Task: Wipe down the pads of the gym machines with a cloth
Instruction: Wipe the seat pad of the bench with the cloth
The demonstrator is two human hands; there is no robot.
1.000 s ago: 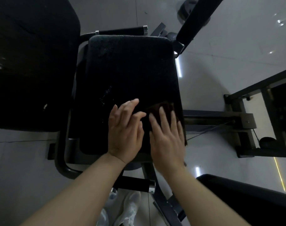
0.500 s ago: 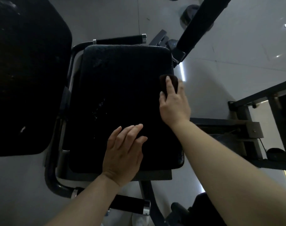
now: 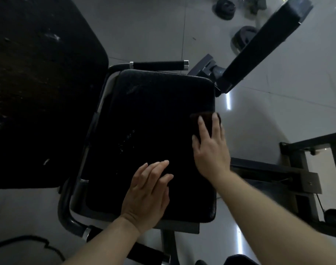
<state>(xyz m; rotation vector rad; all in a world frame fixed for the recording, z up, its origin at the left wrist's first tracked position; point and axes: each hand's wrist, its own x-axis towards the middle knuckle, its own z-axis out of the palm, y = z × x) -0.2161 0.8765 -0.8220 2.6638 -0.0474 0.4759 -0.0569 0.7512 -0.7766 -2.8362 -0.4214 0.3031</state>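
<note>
The right hand [image 3: 211, 150] is pressing a dark cloth [image 3: 205, 121] flat, fingers extended, against the right edge of the black seat pad [image 3: 153, 121]. The left hand [image 3: 146, 194] is resting open, fingers straight, on the pad's near portion.

Under my palms the seat pad [image 3: 153, 134] is black vinyl, finely grained, matt with a faint sheen at its far edge and a scatter of pale specks across the middle. The cloth [image 3: 203, 121] beneath my right hand [image 3: 211, 150] looks dark brown, soft and dull. The frame tube [image 3: 67, 207] is smooth painted metal, dark grey. The handle [image 3: 157, 65] wears matt black foam, capped with bright polished metal rings. The big back pad [image 3: 39, 92] shows scuffed, worn black upholstery. The floor [image 3: 278, 102] is glossy grey tile, throwing back light streaks.
</note>
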